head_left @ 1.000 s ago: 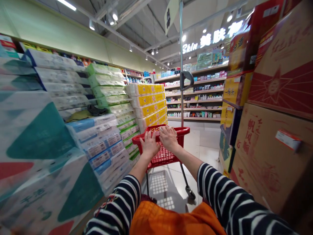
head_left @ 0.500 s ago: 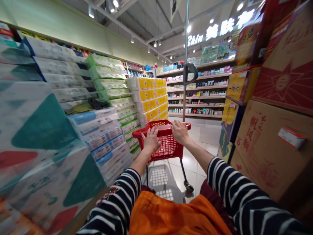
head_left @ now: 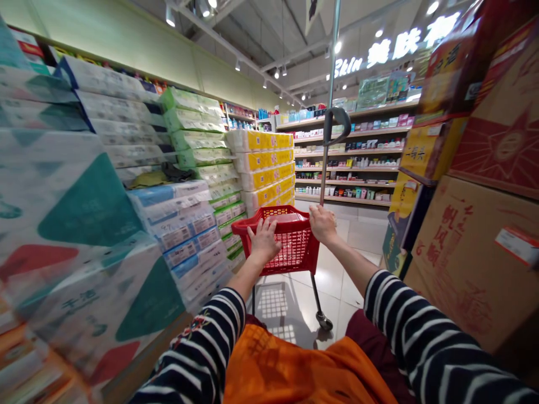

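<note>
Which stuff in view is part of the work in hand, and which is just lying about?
In hand:
- cart
- left hand, at its near rim
- right hand, at its right corner

Lying about:
- yellow packs
- green packs
- olive cloth
- cartons

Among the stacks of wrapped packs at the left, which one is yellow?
The farthest one: the yellow-and-white stack, just beyond the green-wrapped stack. Only its packs have bright yellow wrapping.
</note>
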{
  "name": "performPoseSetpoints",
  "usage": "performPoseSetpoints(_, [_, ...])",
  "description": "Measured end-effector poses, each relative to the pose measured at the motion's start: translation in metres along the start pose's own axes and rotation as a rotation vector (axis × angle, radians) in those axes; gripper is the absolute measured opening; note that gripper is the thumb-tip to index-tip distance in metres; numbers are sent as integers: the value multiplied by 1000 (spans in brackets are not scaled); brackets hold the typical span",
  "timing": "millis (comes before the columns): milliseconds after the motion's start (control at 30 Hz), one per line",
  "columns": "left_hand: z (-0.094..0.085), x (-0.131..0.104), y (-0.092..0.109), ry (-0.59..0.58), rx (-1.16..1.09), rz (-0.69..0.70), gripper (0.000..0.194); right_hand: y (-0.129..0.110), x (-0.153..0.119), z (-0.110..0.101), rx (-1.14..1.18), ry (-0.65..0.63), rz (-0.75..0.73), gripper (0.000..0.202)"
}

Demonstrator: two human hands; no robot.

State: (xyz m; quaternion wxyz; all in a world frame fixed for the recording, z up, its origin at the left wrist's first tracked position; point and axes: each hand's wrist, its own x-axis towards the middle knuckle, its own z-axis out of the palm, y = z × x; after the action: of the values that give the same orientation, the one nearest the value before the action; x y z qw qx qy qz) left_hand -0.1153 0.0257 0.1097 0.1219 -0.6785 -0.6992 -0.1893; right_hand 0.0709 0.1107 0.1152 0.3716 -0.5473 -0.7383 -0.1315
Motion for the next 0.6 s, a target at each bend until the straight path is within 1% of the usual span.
performPoseSetpoints(67, [0, 0, 0, -1, 0, 1, 66, -24, -7, 4, 37, 20, -110, 39])
performPoseSetpoints(133, [0, 0, -2, -4, 8, 11, 66, -44, -12, 6, 72, 23, -216, 39])
performPoseSetpoints(167, [-1, 0, -3, -6, 14, 18, 66, -49, -13, 6, 84, 17, -259, 39])
performPoseSetpoints(233, [-3, 1, -8, -21, 24, 38, 66, -50, -14, 6, 99, -4, -316, 38])
performPoseSetpoints(300, [-5, 1, -16, -25, 29, 39, 68, -40, -12, 5, 100, -15, -294, 40])
performPoseSetpoints(400, [-6, 2, -31, -6, 38, -47, 69, -18, -6, 4, 63, -18, -171, 42])
performPoseSetpoints(467, [-5, 3, -38, 0, 43, -89, 68, -11, -2, 4, 33, -12, -91, 41])
performPoseSetpoints(533, [-3, 3, -40, 1, 33, -92, 67, -16, 0, 5, 27, 5, -51, 40])
performPoseSetpoints(600, [-2, 3, -38, 8, 21, -90, 66, -32, -1, 7, 45, 14, -73, 40])
